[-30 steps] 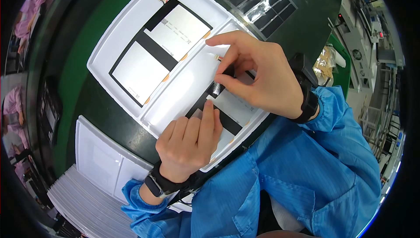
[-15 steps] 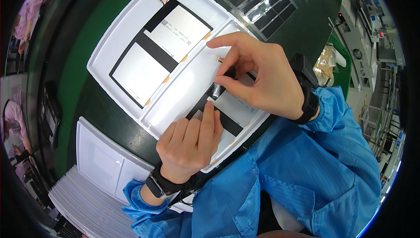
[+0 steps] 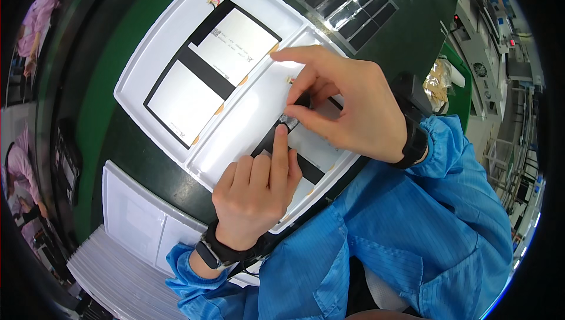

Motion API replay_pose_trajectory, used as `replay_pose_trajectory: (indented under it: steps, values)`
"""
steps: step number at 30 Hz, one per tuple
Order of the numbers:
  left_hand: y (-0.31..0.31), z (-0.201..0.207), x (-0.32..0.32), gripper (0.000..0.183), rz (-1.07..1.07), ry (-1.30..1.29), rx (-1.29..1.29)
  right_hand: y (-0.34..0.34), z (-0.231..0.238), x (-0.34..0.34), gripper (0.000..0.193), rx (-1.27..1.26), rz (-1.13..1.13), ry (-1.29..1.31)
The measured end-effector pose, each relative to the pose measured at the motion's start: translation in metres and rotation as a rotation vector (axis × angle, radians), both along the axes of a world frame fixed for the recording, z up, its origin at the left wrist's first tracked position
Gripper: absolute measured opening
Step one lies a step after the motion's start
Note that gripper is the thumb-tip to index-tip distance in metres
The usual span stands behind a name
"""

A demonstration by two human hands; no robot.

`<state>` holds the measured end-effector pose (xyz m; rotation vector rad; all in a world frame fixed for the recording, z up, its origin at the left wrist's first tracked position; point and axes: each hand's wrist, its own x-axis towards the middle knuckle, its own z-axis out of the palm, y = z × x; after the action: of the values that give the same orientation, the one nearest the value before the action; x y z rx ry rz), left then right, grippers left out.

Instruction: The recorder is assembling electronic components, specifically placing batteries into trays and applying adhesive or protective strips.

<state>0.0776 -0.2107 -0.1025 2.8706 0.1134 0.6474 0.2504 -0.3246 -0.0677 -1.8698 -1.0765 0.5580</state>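
Observation:
My right hand pinches a dark strip with thumb and fingertips over the near compartment of a white tray. A small shiny, clear-looking piece shows just below that thumb. My left hand stretches its index finger onto the black band of a flat battery pack, its other fingers curled and holding nothing visible. Both hands partly cover this pack, which has pale cells and a small wire connector. In the far compartment lies a second such pack, with its connector at the top.
A sheet of black rectangular pieces lies on the dark green table. Stacked white trays stand at the lower left. A green bin with plastic bags is at the right. People in pink are at the far left.
My left index fingertip has slid slightly upward, covering the small white tab on the black band. The right hand has shifted slightly left. The tray and far pack have shifted a little left.

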Motion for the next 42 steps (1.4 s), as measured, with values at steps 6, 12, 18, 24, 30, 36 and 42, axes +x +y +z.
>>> replay_pose_trajectory:
  steps: [6,12,18,24,30,36,42]
  values:
    - [0.000,0.008,-0.001,0.037,0.004,0.040,-0.010,-0.016,0.015,0.021,0.058,0.064,-0.024,-0.299]
    - [0.001,0.010,-0.003,0.036,-0.008,0.040,-0.003,-0.009,-0.001,0.006,0.063,0.048,0.003,-0.261]
    - [0.000,0.014,-0.003,0.036,-0.005,0.091,-0.011,-0.009,-0.004,0.010,0.067,0.022,-0.051,-0.055]
    - [-0.001,0.012,-0.005,0.038,0.003,0.089,0.010,-0.010,-0.006,0.012,0.067,0.032,-0.045,-0.096]
    - [0.000,0.013,-0.003,0.039,0.010,0.067,0.025,-0.010,-0.004,0.011,0.066,0.021,-0.048,-0.129]
    - [0.001,0.010,-0.004,0.037,0.008,0.051,0.038,-0.009,0.001,0.016,0.073,-0.006,-0.114,-0.423]
    - [-0.004,0.010,-0.004,0.036,-0.020,0.029,0.061,-0.001,0.000,0.008,0.082,0.048,-0.083,-0.470]
